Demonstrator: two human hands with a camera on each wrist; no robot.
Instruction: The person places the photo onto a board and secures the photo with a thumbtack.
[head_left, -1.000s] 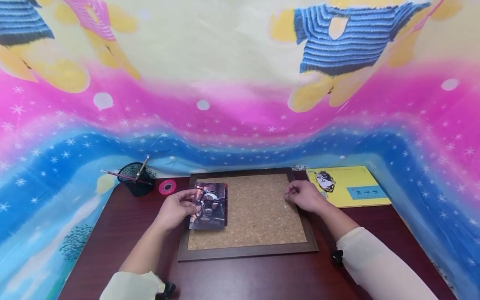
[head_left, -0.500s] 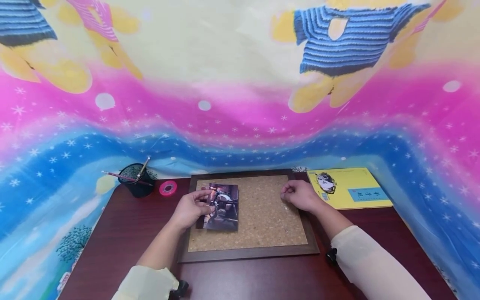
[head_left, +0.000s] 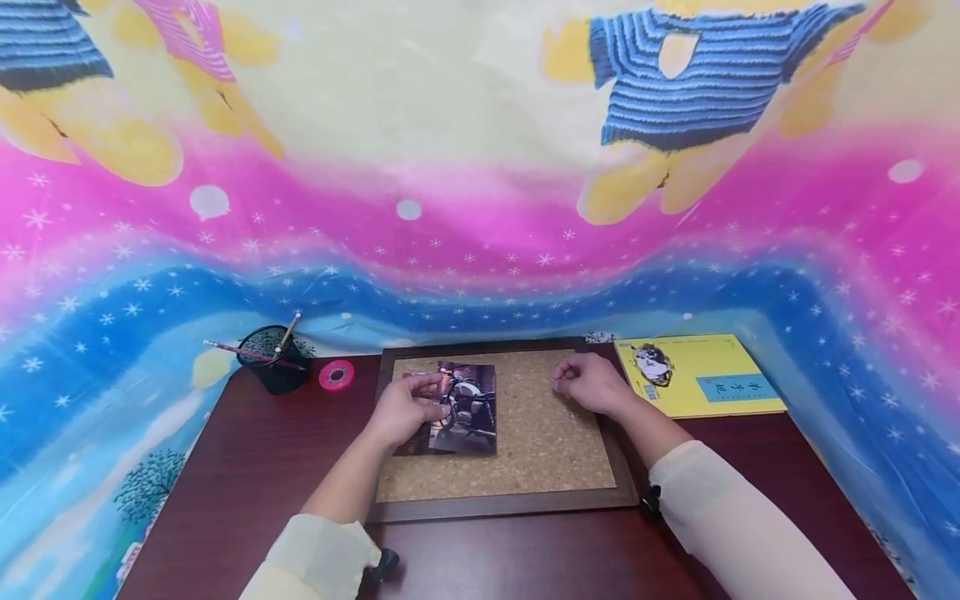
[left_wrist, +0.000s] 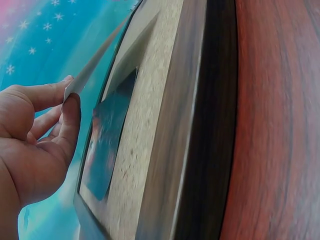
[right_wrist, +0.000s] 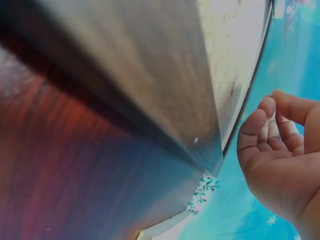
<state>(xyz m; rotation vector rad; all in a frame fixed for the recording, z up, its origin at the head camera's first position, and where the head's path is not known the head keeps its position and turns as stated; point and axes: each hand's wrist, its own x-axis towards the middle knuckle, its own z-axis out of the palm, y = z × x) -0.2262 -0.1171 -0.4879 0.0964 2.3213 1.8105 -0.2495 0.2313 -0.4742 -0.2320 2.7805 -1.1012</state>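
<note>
My left hand [head_left: 405,410] pinches a photo print of a motorcycle [head_left: 471,417] by its left edge, thumb against index finger. In the left wrist view the held photo [left_wrist: 90,67] is tilted and raised off the cork board [left_wrist: 142,135]. Another photo [left_wrist: 107,142] lies on the cork beneath it, mostly covered in the head view. Over the right part of the framed cork board [head_left: 551,467] is my right hand [head_left: 596,385]. Its fingers are curled, with thumb and index tips together [right_wrist: 272,102]; I see nothing between them.
A black mesh pen cup [head_left: 273,371] with pencils stands at the back left, beside a pink tape roll [head_left: 336,375]. At the back right lies a yellow book [head_left: 712,346]. A printed curtain [head_left: 480,250] closes off the far side of the dark red table [head_left: 480,550].
My left hand has carried the motorcycle photo to the right across the board, exposing part of the photo underneath. My right hand has shifted slightly left.
</note>
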